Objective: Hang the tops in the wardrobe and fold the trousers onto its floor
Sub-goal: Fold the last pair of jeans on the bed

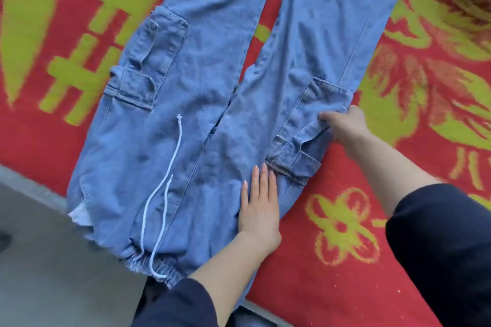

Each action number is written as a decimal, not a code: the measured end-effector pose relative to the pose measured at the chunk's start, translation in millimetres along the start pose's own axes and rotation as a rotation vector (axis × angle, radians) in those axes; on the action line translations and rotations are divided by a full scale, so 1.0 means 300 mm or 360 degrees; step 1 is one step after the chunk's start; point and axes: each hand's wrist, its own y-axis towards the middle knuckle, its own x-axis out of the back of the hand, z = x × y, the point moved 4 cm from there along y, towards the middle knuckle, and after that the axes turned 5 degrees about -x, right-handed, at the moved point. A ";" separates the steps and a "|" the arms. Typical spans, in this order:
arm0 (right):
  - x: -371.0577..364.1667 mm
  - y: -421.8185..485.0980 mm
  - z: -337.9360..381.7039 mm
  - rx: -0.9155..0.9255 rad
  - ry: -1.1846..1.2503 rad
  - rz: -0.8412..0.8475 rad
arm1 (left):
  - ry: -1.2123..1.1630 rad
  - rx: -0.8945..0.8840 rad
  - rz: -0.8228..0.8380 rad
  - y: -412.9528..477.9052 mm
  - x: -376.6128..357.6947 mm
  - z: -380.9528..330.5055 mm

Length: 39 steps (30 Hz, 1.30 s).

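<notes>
By the red-and-yellow patterned blanket's (353,284) near edge, our left hand (259,210) lies flat, fingers (263,178) straight, on light-blue denim cargo trousers (202,82), while our right hand (345,125) pinches their pocket flap (310,125).

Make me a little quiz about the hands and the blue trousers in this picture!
1. True or false: the left hand lies flat, fingers straight, on the blue trousers.
2. What does the right hand pinch? A) a hanger B) the side pocket C) a sock
3. Fill in: the trousers lie spread out on a ____ cover with yellow-green patterns.

Key: 1 true; 2 B; 3 red.
</notes>
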 end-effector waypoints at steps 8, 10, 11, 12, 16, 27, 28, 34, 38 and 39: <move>0.023 -0.110 0.253 0.0180 -0.0459 -0.0041 | -0.1543 0.0066 0.0352 -0.149 0.188 0.188; -0.036 -0.160 0.377 0.0286 -0.0488 -0.0104 | -0.1868 0.0139 0.0361 -0.177 0.310 0.309; -0.081 -0.189 0.448 0.0332 -0.0457 -0.0138 | -0.1990 0.0163 0.0351 -0.188 0.371 0.375; -0.132 -0.217 0.522 0.0378 -0.0378 -0.0145 | -0.2097 0.0192 0.0323 -0.192 0.425 0.447; -0.416 -0.356 0.762 0.0487 0.0239 0.0538 | -0.2372 0.0477 -0.0095 -0.157 0.572 0.788; -0.765 -0.649 0.121 0.0188 -0.0821 0.0828 | -0.1917 0.0860 -0.0466 -0.294 0.267 1.152; -0.758 -0.691 0.077 0.0112 -0.0805 0.0903 | -0.1963 0.0865 -0.0462 -0.314 0.250 1.146; -0.784 -0.921 0.072 0.0063 -0.0556 0.1389 | -0.2446 0.0823 -0.0047 -0.392 0.238 1.103; -0.891 -1.110 0.043 -0.0184 -0.0758 0.1998 | -0.2830 0.0863 0.0275 -0.439 0.226 1.168; -0.910 -1.138 0.028 -0.0160 -0.0804 0.2084 | -0.2792 0.0791 0.0321 -0.452 0.225 1.183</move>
